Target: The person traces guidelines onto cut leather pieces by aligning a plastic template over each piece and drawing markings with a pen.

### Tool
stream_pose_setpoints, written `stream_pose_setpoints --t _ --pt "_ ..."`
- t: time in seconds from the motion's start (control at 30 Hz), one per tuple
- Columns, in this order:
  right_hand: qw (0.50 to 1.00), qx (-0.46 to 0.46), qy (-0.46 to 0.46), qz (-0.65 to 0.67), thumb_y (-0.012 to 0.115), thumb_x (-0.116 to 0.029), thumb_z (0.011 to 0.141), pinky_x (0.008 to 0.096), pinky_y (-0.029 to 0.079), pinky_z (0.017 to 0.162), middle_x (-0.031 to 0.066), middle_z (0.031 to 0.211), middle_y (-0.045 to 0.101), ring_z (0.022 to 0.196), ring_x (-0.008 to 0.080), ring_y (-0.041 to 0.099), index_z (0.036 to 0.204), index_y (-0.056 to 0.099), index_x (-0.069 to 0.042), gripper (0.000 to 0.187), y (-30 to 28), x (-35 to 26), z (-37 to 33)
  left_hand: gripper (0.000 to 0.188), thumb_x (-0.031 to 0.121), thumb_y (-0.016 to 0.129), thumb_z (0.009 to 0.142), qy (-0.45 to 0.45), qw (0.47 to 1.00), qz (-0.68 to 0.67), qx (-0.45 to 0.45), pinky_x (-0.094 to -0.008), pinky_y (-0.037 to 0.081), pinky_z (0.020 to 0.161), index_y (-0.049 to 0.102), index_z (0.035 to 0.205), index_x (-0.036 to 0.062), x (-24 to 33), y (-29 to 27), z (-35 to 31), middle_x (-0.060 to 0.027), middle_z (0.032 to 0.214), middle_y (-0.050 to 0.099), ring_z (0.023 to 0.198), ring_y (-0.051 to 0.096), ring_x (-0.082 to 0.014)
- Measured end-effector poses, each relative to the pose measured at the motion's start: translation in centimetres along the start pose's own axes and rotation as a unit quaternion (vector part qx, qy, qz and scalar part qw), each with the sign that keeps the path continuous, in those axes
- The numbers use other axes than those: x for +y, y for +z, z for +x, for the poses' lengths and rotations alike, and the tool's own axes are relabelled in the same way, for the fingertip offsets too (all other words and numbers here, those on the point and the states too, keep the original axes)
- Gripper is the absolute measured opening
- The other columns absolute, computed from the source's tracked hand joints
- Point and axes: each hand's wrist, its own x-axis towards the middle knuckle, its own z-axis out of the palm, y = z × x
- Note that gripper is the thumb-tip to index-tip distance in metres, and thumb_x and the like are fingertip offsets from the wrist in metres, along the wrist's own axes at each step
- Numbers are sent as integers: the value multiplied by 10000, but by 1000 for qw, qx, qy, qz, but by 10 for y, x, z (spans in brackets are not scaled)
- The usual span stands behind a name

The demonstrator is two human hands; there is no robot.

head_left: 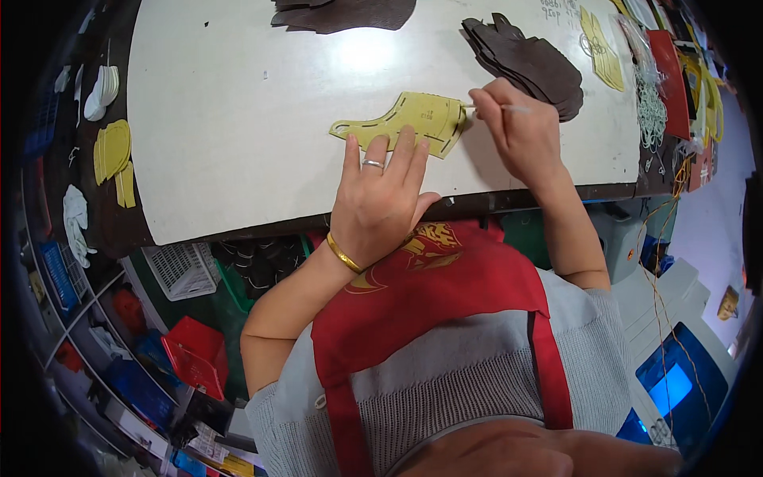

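A yellow pattern template (429, 111) with dark dashes along its edges lies on the white tabletop in front of me. Across its lower edge, my left hand (380, 187) rests flat with the fingers spread, pressing on it. My right hand (524, 131) pinches a thin pale pen (515, 108), whose tip is at the template's right end. Whether another piece lies under the template I cannot tell. Just beyond my right hand sits a stack of dark brown leather pieces (528, 63).
More dark leather (350, 14) lies at the table's far edge. Yellow templates (602, 52) and a bundle of pale cord (652, 111) are at the right. On the left are other yellow pieces (111, 151) and a white glove (76, 222). Baskets (183, 270) stand below the table.
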Motion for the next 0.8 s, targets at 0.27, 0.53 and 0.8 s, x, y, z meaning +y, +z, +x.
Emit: stream_pose_setpoints --t 0.27,0.53,0.8 --pt "970 -50 113 207 567 -274 1003 462 524 695 159 889 695 788 382 674 1002 663 -60 235 -6 -18 1 524 306 777 799 19 999 28 43 -482 523 924 671 1242 46 -3 5 3 -133 1287 635 1030 615 -313" --pt "991 -129 16 2 709 -304 901 397 560 781 113 950 733 836 317 704 1030 719 -82 257 1 -11 19 210 146 726 776 5 990 139 18 -305 547 624 659 966 86 -9 2 22 -46 1070 667 887 633 -195" --pt "944 91 307 76 717 -245 944 279 531 744 64 922 764 836 100 682 1101 735 -38 261 -75 81 5 353 158 747 833 8 973 116 199 -444 502 920 594 1113 7 -88 5 92 -153 1151 628 1126 585 -340"
